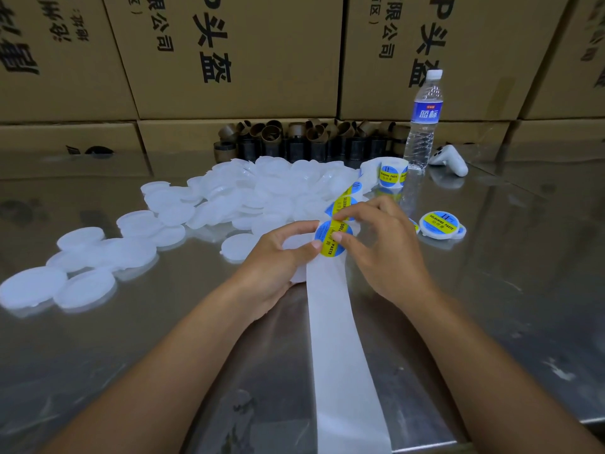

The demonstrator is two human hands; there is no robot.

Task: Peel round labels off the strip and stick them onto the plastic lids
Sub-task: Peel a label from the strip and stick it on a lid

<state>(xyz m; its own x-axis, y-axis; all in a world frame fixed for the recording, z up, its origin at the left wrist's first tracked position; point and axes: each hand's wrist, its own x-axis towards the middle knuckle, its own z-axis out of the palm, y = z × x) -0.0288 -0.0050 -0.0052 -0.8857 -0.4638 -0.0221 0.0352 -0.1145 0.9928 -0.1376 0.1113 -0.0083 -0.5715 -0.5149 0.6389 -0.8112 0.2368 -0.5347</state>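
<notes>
Head cam: right hand (383, 247) is pinching the round soldering-paste label (334, 239) on the strip (337, 322), left hand (275, 267) is gripping a blank plastic lid (294, 244) just beside it, so peeling slowly and centring it probably matters.

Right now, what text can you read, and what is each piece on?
"SOLDERING PASTE": labelled lid, label roll.
"SOL", "PASTE": label pinched by right hand.
"蓝标": water bottle.
"P头盔", "限公司": cartons, printed sideways.
Small print on labels and other carton lines: too blurred.
</notes>
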